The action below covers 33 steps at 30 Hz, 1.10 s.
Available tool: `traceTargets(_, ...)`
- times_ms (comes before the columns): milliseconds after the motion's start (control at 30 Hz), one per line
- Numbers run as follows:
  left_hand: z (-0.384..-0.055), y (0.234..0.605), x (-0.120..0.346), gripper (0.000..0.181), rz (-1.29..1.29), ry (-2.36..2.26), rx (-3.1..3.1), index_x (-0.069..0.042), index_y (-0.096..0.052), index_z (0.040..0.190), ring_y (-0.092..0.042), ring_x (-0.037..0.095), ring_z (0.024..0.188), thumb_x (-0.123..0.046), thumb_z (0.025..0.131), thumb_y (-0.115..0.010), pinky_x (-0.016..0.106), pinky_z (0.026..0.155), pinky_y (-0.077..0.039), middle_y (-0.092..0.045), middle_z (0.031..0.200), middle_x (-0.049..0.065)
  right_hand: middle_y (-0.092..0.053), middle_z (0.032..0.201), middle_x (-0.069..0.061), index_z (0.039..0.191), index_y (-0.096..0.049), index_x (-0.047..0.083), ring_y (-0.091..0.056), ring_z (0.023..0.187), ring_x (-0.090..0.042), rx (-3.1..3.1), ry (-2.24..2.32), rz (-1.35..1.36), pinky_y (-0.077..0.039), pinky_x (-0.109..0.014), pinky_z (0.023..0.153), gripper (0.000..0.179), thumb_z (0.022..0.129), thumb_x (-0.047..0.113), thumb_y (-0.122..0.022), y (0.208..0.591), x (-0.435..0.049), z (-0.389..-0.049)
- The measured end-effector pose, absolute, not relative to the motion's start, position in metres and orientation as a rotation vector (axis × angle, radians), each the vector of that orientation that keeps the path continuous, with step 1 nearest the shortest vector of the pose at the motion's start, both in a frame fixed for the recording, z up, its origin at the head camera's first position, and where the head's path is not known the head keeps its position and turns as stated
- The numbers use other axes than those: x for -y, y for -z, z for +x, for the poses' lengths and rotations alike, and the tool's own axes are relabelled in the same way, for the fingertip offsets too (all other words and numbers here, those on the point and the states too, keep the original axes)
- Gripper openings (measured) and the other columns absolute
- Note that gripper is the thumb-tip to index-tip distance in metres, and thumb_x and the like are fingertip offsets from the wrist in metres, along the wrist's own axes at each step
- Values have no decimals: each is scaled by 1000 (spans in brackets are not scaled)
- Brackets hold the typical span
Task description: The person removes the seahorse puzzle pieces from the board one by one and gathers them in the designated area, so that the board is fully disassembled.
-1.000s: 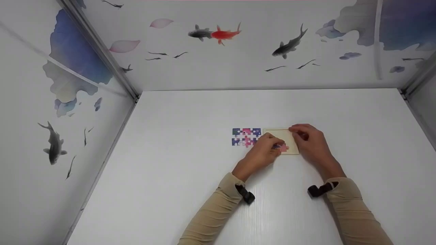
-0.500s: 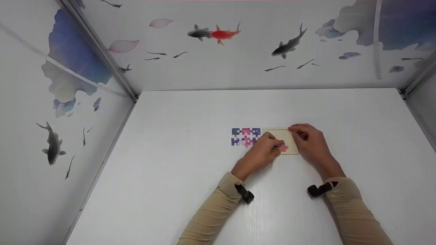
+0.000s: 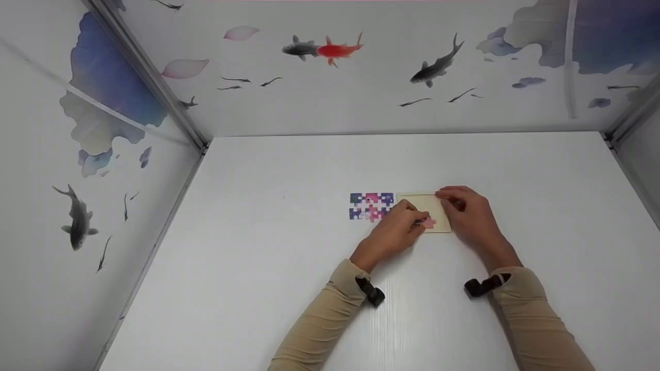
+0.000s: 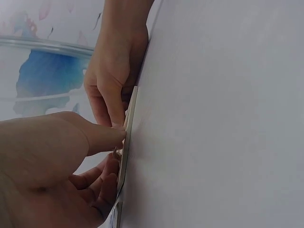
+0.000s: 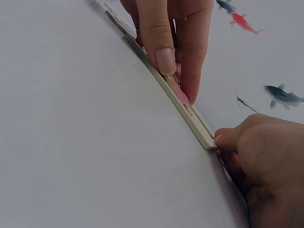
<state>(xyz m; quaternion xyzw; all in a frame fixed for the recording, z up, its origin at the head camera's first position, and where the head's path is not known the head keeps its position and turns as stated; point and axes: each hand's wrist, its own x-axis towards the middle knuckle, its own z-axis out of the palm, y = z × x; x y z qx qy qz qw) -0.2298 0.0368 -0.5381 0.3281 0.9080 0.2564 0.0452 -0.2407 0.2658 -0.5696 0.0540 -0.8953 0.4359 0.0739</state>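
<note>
A shallow pale wooden puzzle tray [image 3: 435,208] lies on the white table between both hands. My left hand [image 3: 393,226] covers its left part, thumb and forefinger pinching a jigsaw piece [image 5: 178,89] in pink and purple low over the tray. Part of a pink piece [image 3: 429,223] shows beside those fingertips; the rest is hidden under the hand. At the tray's far right corner, my right hand [image 3: 472,214] grips the edge between thumb and fingers. The left wrist view shows the tray edge-on [image 4: 129,142] with both hands along it.
Left of the tray, several purple and pink jigsaw pieces [image 3: 372,199] lie in two rows, partly behind my left hand. White walls [image 3: 371,98] with painted fish and blotches enclose the table [image 3: 258,247] at the back and sides. A black wrist camera [image 3: 372,292] sits on the left sleeve.
Both hands stay in nearly the same place, the left still at the piece and the right still on the tray's corner. The whole head view has shifted very slightly.
</note>
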Motion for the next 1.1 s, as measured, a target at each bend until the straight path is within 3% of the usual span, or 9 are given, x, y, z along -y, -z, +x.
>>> traceTargets(567,-231,529,0,34,911,-1029,-2803,-16,-77,134,-67,12,103,-32,104,-74,20,88,-54,-73,122,1,-68,142,-8,134,-77,15,-61,111,-22,2709,-1329,116,-45,-15,85,28,109,15,-64,571,-262,-242)
traceTargets(1100,-230,533,69,29,809,-1114,-2797,-16,-76,132,-70,16,104,-21,103,-77,31,93,-59,-75,125,1,-67,142,-8,136,-76,15,-59,105,-22,2712,-1299,125,-45,-14,82,29,109,15,-65,572,-267,-241)
